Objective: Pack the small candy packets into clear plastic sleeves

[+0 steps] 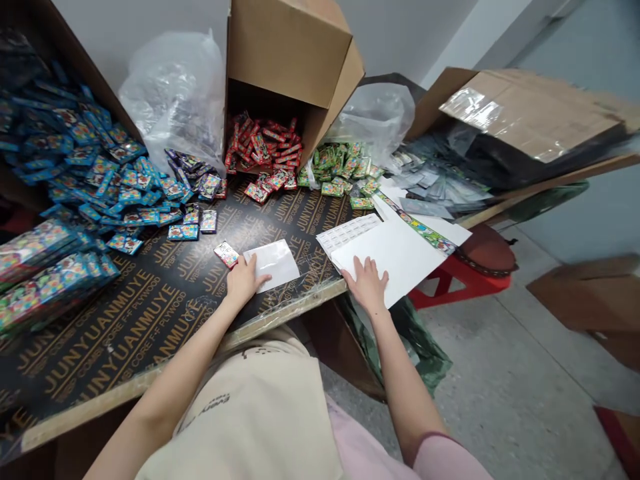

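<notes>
My left hand (243, 280) rests on the tabletop with thumb and fingers apart. Its fingers lie at the near edge of a flat white pouch or sheet (281, 265). Just beyond the fingertips is a small printed box (227, 254) with a red side; whether they touch it is hard to tell. My right hand (369, 287) is spread flat over a stack of white sheets (400, 257) at the table's front edge. Under the stack's left side shows a sheet of printed labels (347, 232). A colourful printed strip (417, 225) crosses the stack's far side.
Small blue boxes (130, 180) heap at left, near stacked display packs (50, 287). Red boxes (265, 143) spill from a cardboard carton (290, 53); green boxes (340, 167) and clear pouches (435, 180) lie farther right. A red stool (465, 280) stands beyond the table edge (280, 310).
</notes>
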